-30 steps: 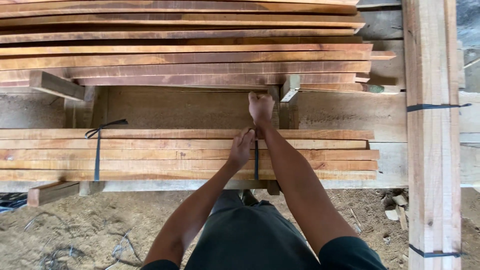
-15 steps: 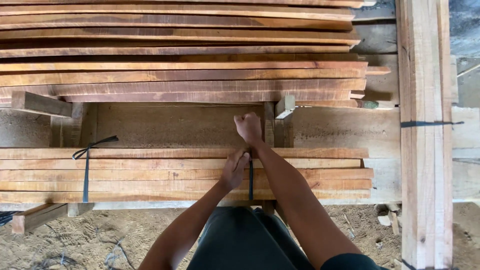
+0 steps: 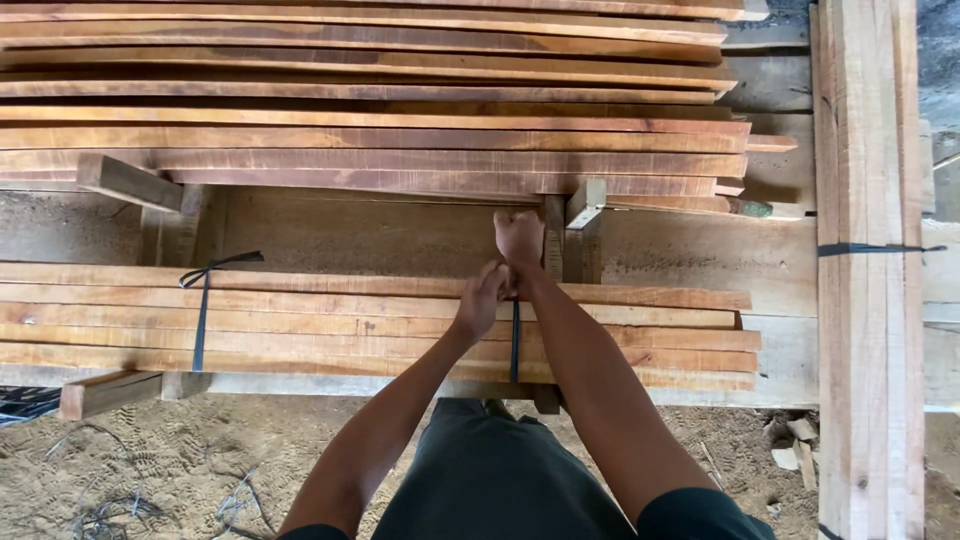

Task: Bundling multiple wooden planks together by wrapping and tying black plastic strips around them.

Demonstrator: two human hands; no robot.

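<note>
A low bundle of reddish wooden boards lies crosswise in front of me. A dark strap runs over the boards near their middle. My right hand is closed in a fist at the bundle's far edge, where the strap's upper end disappears. My left hand presses on the top boards just left of the strap, fingers curled at it. A second dark strap, knotted at its top, binds the bundle further left.
A larger stack of long boards lies beyond, with a sawdust-covered bench surface between. A strapped bundle of pale timber runs lengthwise at the right. Short wood blocks stick out at the left. Sandy ground with strap scraps is below.
My view has shifted, so the stacks sit lower in the frame. My right fist has stayed at the far edge with the strap, and my left hand has stayed beside it.
</note>
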